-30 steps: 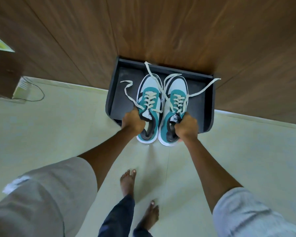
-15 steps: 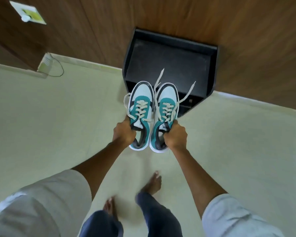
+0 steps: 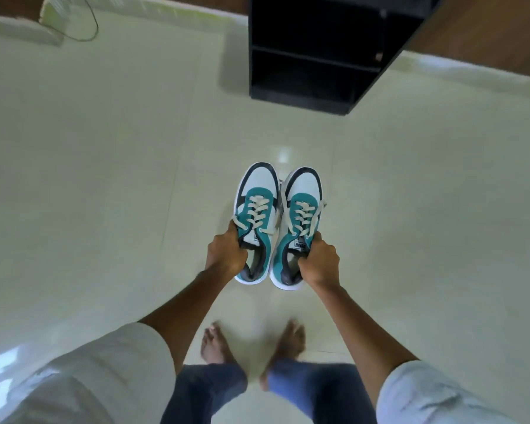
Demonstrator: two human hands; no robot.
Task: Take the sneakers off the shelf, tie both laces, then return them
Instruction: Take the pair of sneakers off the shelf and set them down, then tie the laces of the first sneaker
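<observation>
Sneakers held side by side above floor [image 3: 104,179], well in front of black shelf [image 3: 315,62]: left sneaker [image 3: 256,215] gripped by left hand [image 3: 225,255], right sneaker [image 3: 300,221] by right hand [image 3: 320,261]. Laces [image 3: 259,214] untied.

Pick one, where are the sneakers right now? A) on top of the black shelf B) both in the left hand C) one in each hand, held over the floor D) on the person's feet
C: the left hand grips the left sneaker and the right hand grips the right sneaker at the heel openings, above the tiled floor and clear of the black shelf.
</observation>
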